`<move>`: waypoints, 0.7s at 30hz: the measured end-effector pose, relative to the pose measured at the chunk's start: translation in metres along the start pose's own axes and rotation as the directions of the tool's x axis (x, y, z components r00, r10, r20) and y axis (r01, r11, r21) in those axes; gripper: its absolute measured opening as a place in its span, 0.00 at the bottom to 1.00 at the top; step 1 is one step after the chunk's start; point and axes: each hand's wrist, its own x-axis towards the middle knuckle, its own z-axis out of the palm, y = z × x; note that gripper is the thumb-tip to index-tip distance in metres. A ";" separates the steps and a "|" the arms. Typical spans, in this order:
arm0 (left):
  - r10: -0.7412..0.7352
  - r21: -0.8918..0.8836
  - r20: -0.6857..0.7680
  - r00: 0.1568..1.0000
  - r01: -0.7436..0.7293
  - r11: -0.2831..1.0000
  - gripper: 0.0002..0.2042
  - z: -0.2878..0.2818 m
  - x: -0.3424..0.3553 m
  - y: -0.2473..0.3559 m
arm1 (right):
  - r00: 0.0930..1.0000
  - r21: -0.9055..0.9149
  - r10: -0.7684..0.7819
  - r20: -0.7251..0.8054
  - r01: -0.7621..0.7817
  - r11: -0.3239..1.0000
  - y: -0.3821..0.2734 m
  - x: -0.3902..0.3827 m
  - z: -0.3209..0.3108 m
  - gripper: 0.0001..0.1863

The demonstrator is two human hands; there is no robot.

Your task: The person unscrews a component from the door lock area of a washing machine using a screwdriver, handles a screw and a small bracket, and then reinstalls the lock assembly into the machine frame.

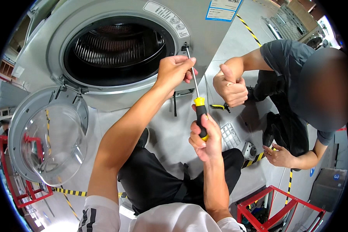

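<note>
A grey front-loading washing machine (207,42) stands before me, its round glass door (52,141) swung out to the left. My right hand (207,138) grips the black and yellow handle of a long screwdriver (201,112). Its shaft runs up to the dark door-latch slot (185,48) at the right of the drum opening. Closer to the tip, my left hand (176,70) has thumb and fingers closed about the metal shaft. Exactly how the tip meets the slot is too small to tell.
To my right crouches a co-worker (286,89), one hand (231,86) closed with its thumb up beside the screwdriver. Yellow-and-black pliers (220,107), a pale gridded part (230,136) and a small white part (249,150) lie on the floor. A red metal frame (278,205) stands at lower right.
</note>
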 end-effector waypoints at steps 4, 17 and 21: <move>-0.008 0.017 -0.033 0.999 0.008 1.000 0.13 -0.004 -0.001 -0.001 | 0.816 -0.979 -0.563 0.135 0.198 0.053 0.014 -0.005 0.013 0.26; 0.037 -0.023 0.028 0.999 -0.037 0.999 0.16 -0.011 0.003 -0.007 | 0.999 -0.133 -0.032 -0.014 0.030 0.991 0.012 0.003 0.008 0.18; 0.040 -0.005 -0.001 0.999 -0.040 0.999 0.14 -0.006 0.005 -0.006 | 0.901 -0.792 -0.432 -0.031 0.241 0.560 0.020 0.004 0.004 0.29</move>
